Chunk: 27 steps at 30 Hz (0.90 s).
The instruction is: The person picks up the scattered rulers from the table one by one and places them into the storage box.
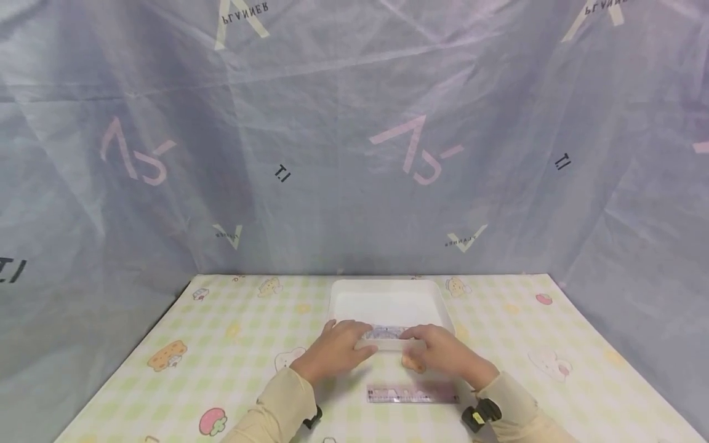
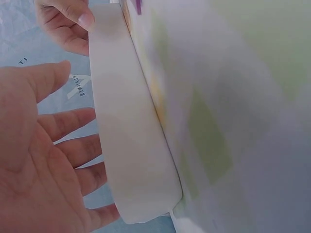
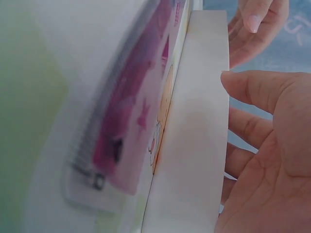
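White shallow rectangular plastic tray [image 1: 388, 294] is set on the table covered with a green-and-yellow checked cartoon-print cloth [image 1: 232, 344], at the middle, its near edge met by both hands. The left hand [image 1: 335, 352] is laid on the near left part of the rim, its fingers seen nearly straight along the tray wall in the left wrist view, and the right hand [image 1: 443, 352] is placed on the near right part, the fingers likewise extended beside the wall. The two hands are held close together, fingertips almost meeting over a small printed item [image 1: 386, 333] at the rim, which cannot be made out clearly. A transparent pink-printed ruler [image 1: 412, 394] is lying on the cloth just near of the hands.
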Each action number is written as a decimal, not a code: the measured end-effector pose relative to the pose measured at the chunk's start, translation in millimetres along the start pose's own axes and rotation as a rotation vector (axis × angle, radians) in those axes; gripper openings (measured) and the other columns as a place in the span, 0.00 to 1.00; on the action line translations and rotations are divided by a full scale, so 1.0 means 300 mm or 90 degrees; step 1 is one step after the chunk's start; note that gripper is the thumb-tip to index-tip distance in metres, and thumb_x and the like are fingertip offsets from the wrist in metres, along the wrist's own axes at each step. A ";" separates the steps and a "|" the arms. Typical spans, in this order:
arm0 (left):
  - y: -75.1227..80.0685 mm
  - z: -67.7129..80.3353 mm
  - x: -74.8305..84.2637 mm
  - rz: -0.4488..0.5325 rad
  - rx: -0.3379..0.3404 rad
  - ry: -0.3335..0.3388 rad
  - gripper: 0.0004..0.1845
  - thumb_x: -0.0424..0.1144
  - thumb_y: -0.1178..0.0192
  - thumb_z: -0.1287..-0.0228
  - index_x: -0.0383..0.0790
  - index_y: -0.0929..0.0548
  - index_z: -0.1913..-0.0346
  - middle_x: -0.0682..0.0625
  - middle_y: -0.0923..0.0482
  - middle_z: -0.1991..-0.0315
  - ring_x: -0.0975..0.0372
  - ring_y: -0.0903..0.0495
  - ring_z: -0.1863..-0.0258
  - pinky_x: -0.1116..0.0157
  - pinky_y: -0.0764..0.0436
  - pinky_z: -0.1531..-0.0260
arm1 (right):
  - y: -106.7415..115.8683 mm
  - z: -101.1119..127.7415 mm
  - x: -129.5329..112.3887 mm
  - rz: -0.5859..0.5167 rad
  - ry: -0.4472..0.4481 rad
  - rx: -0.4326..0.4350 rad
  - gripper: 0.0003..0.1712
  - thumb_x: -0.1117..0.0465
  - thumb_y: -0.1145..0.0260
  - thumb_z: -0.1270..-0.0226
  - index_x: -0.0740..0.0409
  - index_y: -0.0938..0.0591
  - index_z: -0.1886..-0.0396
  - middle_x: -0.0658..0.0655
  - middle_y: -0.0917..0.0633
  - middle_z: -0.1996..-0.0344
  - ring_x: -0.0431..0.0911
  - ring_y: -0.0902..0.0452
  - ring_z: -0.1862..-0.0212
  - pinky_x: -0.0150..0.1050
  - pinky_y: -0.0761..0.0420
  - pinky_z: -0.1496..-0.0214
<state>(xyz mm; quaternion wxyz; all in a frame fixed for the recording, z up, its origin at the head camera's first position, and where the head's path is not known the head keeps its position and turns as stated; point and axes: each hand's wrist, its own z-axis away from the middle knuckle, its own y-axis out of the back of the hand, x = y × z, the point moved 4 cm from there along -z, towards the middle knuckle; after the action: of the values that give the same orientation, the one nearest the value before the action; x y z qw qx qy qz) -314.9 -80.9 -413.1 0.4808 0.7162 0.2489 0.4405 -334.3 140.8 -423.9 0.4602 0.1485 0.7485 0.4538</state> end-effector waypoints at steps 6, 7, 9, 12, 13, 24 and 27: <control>-0.006 -0.003 0.000 -0.003 -0.003 -0.004 0.27 0.56 0.44 0.28 0.44 0.23 0.35 0.50 0.24 0.36 0.54 0.29 0.34 0.36 0.45 0.32 | -0.001 0.006 -0.004 -0.008 -0.004 -0.012 0.15 0.53 0.35 0.30 0.52 0.15 0.47 0.48 0.14 0.54 0.45 0.21 0.53 0.53 0.22 0.46; -0.006 -0.004 -0.001 -0.004 -0.003 -0.004 0.27 0.56 0.44 0.28 0.44 0.23 0.35 0.50 0.24 0.36 0.54 0.29 0.34 0.36 0.45 0.32 | -0.001 0.006 -0.005 -0.010 -0.003 -0.013 0.15 0.53 0.35 0.30 0.52 0.15 0.47 0.48 0.14 0.55 0.45 0.21 0.53 0.53 0.23 0.46; -0.007 -0.004 -0.002 -0.006 -0.002 -0.006 0.27 0.56 0.44 0.28 0.44 0.23 0.35 0.50 0.24 0.36 0.54 0.29 0.34 0.36 0.45 0.32 | -0.001 0.006 -0.006 -0.008 0.000 -0.016 0.16 0.53 0.34 0.30 0.53 0.16 0.47 0.49 0.14 0.54 0.46 0.21 0.52 0.55 0.24 0.44; -0.008 -0.003 -0.003 -0.006 -0.004 -0.009 0.27 0.56 0.44 0.28 0.44 0.23 0.35 0.50 0.24 0.36 0.54 0.29 0.34 0.36 0.45 0.33 | -0.002 0.005 -0.007 -0.008 0.000 -0.021 0.17 0.53 0.34 0.31 0.54 0.16 0.46 0.51 0.14 0.52 0.49 0.22 0.48 0.58 0.25 0.41; -0.009 -0.003 -0.002 -0.007 -0.004 -0.012 0.27 0.56 0.44 0.28 0.44 0.23 0.35 0.50 0.24 0.36 0.54 0.29 0.34 0.36 0.45 0.33 | -0.003 0.006 -0.006 -0.009 0.000 -0.022 0.17 0.53 0.34 0.31 0.55 0.16 0.46 0.52 0.14 0.52 0.51 0.22 0.46 0.59 0.26 0.40; -0.008 0.000 -0.003 -0.025 -0.009 -0.025 0.27 0.56 0.44 0.29 0.44 0.22 0.35 0.51 0.23 0.37 0.54 0.29 0.34 0.38 0.42 0.33 | 0.003 0.005 -0.004 -0.001 0.026 -0.012 0.16 0.54 0.33 0.32 0.55 0.16 0.48 0.51 0.14 0.54 0.49 0.21 0.50 0.55 0.23 0.44; 0.008 -0.001 -0.008 -0.037 0.001 -0.041 0.26 0.57 0.43 0.29 0.45 0.20 0.37 0.52 0.22 0.39 0.56 0.27 0.37 0.45 0.36 0.35 | 0.024 0.007 -0.012 0.018 0.035 0.009 0.16 0.56 0.33 0.32 0.57 0.16 0.48 0.54 0.15 0.50 0.51 0.20 0.48 0.55 0.22 0.44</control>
<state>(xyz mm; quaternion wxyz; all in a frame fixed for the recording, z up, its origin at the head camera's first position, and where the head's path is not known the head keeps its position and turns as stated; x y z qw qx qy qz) -316.6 -83.4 -411.7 0.5004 0.7228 0.2542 0.4030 -332.0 143.5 -416.3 0.4318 0.1498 0.7621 0.4586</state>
